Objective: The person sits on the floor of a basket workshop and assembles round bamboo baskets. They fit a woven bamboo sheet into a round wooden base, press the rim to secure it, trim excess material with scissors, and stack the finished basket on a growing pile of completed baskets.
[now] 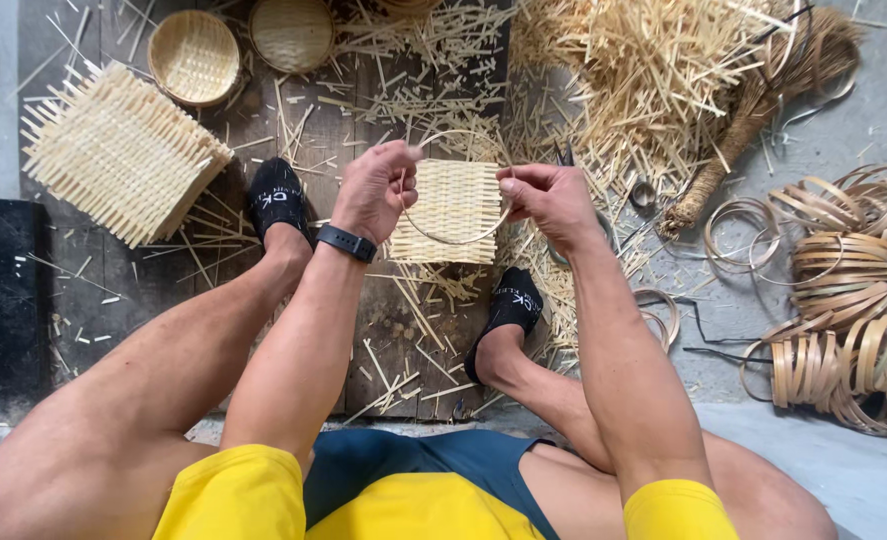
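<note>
Over a plank floor [113,290] w/ cuttings, a thin hoop [455,237] was pinched by left hand [375,190] & right hand [546,200] against a woven mat [453,205], seemingly not yet shaped; two finished baskets [195,57] & stacked mats [123,150] lay nearby.

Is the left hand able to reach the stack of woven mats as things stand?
Probably yes, once freed: the left hand now grips the thin hoop, but nothing stands between it and the stack of woven mats.

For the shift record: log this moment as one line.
left hand: holds thin hoop | right hand: holds hoop's other side | woven square mat: framed by hoop, between hands | stack of mats: on the left
</note>
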`<state>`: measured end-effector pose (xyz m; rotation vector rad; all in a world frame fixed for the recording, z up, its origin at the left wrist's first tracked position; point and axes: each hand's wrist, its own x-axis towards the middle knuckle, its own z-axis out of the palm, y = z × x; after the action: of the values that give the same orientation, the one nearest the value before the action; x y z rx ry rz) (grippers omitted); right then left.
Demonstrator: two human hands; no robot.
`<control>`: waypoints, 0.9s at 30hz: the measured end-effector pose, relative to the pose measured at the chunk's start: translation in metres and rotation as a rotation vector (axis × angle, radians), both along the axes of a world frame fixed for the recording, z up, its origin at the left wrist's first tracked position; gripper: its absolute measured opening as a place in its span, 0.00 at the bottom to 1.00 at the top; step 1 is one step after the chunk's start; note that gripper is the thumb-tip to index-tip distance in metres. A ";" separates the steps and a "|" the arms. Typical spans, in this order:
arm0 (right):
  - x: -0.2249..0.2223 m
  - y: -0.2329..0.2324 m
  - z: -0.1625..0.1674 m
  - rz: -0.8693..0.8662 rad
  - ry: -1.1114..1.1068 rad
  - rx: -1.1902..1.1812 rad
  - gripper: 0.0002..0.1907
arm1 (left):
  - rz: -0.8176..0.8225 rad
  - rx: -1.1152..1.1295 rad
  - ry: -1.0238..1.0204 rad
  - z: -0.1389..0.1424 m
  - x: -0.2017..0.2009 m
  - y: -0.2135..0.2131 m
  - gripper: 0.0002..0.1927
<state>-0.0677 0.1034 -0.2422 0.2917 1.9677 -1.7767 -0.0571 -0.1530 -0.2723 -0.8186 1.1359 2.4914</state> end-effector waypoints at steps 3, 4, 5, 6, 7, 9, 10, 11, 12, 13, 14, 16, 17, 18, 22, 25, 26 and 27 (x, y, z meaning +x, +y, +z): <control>0.001 -0.005 -0.041 -0.080 0.097 0.086 0.14 | 0.005 -0.281 0.004 -0.037 0.002 0.008 0.08; 0.000 -0.008 -0.054 -0.092 0.094 0.149 0.12 | -0.021 -0.408 0.004 -0.047 0.001 0.011 0.08; -0.001 -0.013 -0.066 -0.103 0.089 0.211 0.11 | -0.047 -0.536 0.002 -0.056 0.000 0.012 0.08; -0.002 -0.018 -0.076 -0.114 0.085 0.274 0.09 | -0.112 -0.661 -0.056 -0.064 -0.002 0.013 0.10; -0.002 -0.023 -0.085 -0.105 0.089 0.323 0.09 | -0.179 -0.784 -0.114 -0.070 -0.005 0.014 0.13; -0.004 -0.032 -0.097 -0.090 0.097 0.426 0.10 | -0.269 -0.952 -0.185 -0.077 -0.010 0.016 0.15; -0.004 -0.036 -0.100 -0.096 0.155 0.494 0.09 | -0.291 -0.997 -0.200 -0.081 -0.011 0.017 0.15; -0.005 -0.038 -0.105 -0.101 0.216 0.561 0.09 | -0.312 -1.043 -0.213 -0.084 -0.012 0.017 0.15; -0.006 -0.039 -0.108 -0.106 0.275 0.628 0.09 | -0.292 -1.044 -0.177 -0.086 -0.014 0.016 0.15; -0.006 -0.039 -0.111 -0.099 0.249 0.640 0.09 | -0.277 -1.044 -0.145 -0.089 -0.015 0.015 0.15; -0.006 -0.038 -0.112 -0.096 0.224 0.653 0.09 | -0.264 -1.045 -0.110 -0.091 -0.014 0.015 0.15; -0.005 -0.036 -0.114 -0.091 0.190 0.677 0.09 | -0.298 -1.093 -0.091 -0.097 -0.012 0.014 0.12; -0.005 -0.035 -0.116 -0.085 0.174 0.688 0.08 | -0.314 -1.119 -0.083 -0.101 -0.011 0.013 0.11; -0.004 -0.034 -0.118 -0.077 0.157 0.697 0.08 | -0.313 -1.117 -0.082 -0.105 -0.009 0.013 0.11; -0.001 -0.029 -0.131 -0.080 0.139 0.664 0.08 | -0.328 -1.139 -0.133 -0.127 -0.004 0.014 0.08; 0.002 -0.025 -0.140 -0.047 0.164 0.675 0.07 | -0.326 -1.160 -0.160 -0.143 -0.002 0.014 0.07; 0.003 -0.024 -0.141 -0.049 0.185 0.668 0.08 | -0.318 -1.164 -0.156 -0.147 -0.001 0.014 0.07; 0.004 -0.023 -0.141 -0.053 0.211 0.659 0.08 | -0.312 -1.154 -0.177 -0.150 0.000 0.014 0.08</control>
<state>-0.0638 0.0805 -0.3836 0.3777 2.6813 -1.1689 -0.0574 -0.1394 -0.4226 -0.9459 2.3988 1.3208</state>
